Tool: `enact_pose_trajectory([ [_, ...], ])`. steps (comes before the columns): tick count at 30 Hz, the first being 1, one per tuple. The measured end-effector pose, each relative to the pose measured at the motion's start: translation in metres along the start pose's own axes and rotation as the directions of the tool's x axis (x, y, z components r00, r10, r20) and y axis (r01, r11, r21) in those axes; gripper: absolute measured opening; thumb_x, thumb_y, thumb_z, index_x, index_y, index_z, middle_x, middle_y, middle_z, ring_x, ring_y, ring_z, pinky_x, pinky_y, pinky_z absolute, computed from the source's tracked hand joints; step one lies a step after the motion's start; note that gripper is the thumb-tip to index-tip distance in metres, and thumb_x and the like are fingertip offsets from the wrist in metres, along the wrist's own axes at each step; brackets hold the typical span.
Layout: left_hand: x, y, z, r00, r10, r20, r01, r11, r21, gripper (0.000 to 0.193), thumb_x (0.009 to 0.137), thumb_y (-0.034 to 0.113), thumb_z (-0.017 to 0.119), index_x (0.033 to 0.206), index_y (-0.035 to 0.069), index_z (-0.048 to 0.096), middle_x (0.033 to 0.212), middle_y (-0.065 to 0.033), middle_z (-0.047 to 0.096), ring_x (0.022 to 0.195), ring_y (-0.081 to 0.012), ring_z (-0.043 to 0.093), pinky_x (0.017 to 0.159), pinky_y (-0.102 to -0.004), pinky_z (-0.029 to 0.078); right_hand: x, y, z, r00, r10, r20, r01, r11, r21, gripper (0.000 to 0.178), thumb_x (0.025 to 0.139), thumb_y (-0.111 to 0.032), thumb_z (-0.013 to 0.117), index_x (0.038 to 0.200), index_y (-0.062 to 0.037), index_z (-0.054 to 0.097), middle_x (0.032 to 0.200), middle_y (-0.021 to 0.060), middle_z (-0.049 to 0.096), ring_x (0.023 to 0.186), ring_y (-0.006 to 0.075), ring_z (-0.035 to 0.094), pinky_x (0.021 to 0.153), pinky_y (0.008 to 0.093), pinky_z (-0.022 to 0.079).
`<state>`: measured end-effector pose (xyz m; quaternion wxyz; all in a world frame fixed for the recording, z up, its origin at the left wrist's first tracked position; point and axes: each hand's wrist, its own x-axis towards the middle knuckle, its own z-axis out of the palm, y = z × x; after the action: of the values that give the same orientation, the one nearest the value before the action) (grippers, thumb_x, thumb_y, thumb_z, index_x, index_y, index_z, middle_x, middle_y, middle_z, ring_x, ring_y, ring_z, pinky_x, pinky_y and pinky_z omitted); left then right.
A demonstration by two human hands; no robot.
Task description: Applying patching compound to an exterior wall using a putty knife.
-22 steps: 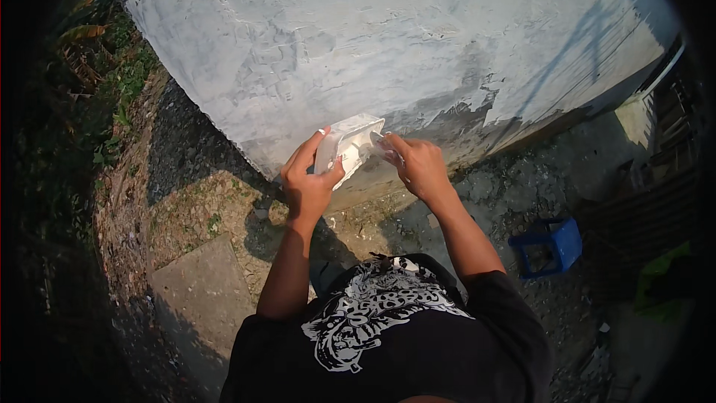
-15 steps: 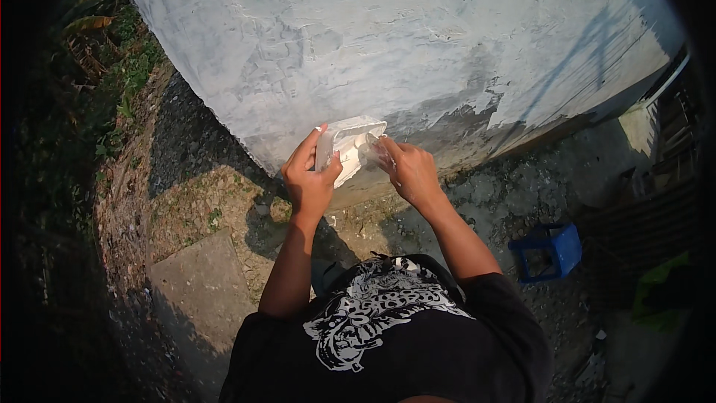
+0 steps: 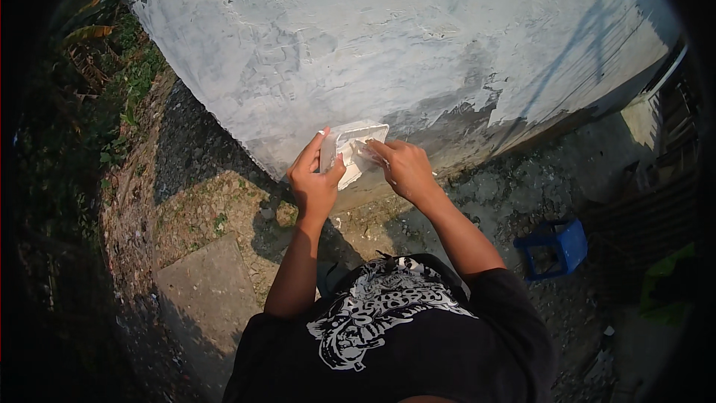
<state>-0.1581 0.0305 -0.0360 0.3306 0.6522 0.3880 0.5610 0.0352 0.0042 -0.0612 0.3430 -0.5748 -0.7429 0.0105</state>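
My left hand [image 3: 312, 181] is wrapped round a white plastic tub [image 3: 379, 133], its thumb over the near rim. White paste [image 3: 349, 166] coats the inside of the tub. Fingers closed, my right hand [image 3: 410, 172] grips a scraper [image 3: 366, 151] whose working end is inside the tub; the hand and the tub's side hide most of this tool. White smears show on my fingers. Just beyond the tub rises a wall [image 3: 313, 52] with patchy white coating and a darker grey uncoated patch [image 3: 455, 127] low down.
A blue plastic stool [image 3: 553, 248] stands on the ground to the right. A flat concrete slab [image 3: 209, 283] lies at the lower left, beside stony soil. Green plants [image 3: 134, 75] grow past the wall's left edge. Corrugated sheets [image 3: 634, 235] are at the far right.
My right hand has moved slightly left, taking the scraper deeper into the tub. The tub is still in my left hand. The whole view has shifted a little.
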Motion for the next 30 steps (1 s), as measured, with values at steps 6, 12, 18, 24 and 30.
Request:
enact_pose_trajectory([
  [6, -0.003, -0.014, -0.005, 0.995, -0.091, -0.029, 0.088, 0.993, -0.072, 0.051, 0.084, -0.007, 0.067, 0.134, -0.004, 0.058, 0.104, -0.016, 0.071, 0.092, -0.0166, 0.068, 0.078, -0.0287, 0.055, -0.012, 0.023, -0.01, 0.995, 0.099, 0.025, -0.101, 0.927, 0.362, 0.036, 0.088, -0.012, 0.067, 0.123, -0.0054, 0.064, 0.1, 0.0203, 0.071, 0.088, 0.0379, 0.069, 0.076, 0.0427, 0.054],
  [12, 0.0, -0.033, 0.002, 0.987, -0.154, 0.048, 0.16, 0.97, -0.185, 0.047, 0.09, -0.003, 0.065, 0.135, -0.01, 0.054, 0.11, -0.0172, 0.069, 0.102, -0.0173, 0.066, 0.087, -0.0287, 0.053, -0.04, 0.051, -0.018, 0.802, 0.525, 0.285, -0.432, 0.181, 0.883, 0.03, 0.095, -0.002, 0.062, 0.123, 0.0058, 0.06, 0.102, 0.0127, 0.072, 0.089, 0.0164, 0.071, 0.072, 0.0274, 0.057],
  [18, 0.014, -0.061, 0.026, 0.973, -0.154, 0.171, 0.206, 0.915, -0.346, 0.045, 0.093, 0.002, 0.064, 0.135, -0.011, 0.052, 0.118, -0.0205, 0.067, 0.105, -0.0196, 0.066, 0.092, -0.03, 0.051, -0.1, 0.072, 0.005, 0.625, 0.672, 0.398, -0.331, -0.234, 0.914, 0.032, 0.093, -0.002, 0.065, 0.124, 0.0045, 0.058, 0.111, 0.0133, 0.071, 0.094, 0.0197, 0.072, 0.082, 0.0347, 0.061],
  [24, 0.035, -0.059, 0.062, 0.951, -0.199, 0.237, 0.285, 0.861, -0.422, 0.045, 0.095, 0.005, 0.063, 0.135, -0.012, 0.052, 0.119, -0.0209, 0.067, 0.106, -0.0201, 0.067, 0.093, -0.031, 0.051, -0.155, 0.101, 0.001, 0.469, 0.81, 0.351, -0.151, -0.318, 0.936, 0.036, 0.097, -0.006, 0.059, 0.132, 0.0025, 0.055, 0.114, 0.0121, 0.07, 0.099, 0.0217, 0.071, 0.086, 0.0391, 0.06],
  [30, 0.045, -0.071, 0.084, 0.938, -0.26, 0.231, 0.338, 0.838, -0.429, 0.041, 0.097, 0.001, 0.057, 0.135, -0.013, 0.051, 0.119, -0.0188, 0.068, 0.105, -0.0199, 0.067, 0.092, -0.0311, 0.051, -0.164, 0.161, -0.021, 0.369, 0.873, 0.32, 0.081, -0.373, 0.924, 0.031, 0.094, -0.009, 0.065, 0.122, 0.0029, 0.061, 0.114, 0.0124, 0.069, 0.104, 0.0257, 0.068, 0.095, 0.042, 0.055],
])
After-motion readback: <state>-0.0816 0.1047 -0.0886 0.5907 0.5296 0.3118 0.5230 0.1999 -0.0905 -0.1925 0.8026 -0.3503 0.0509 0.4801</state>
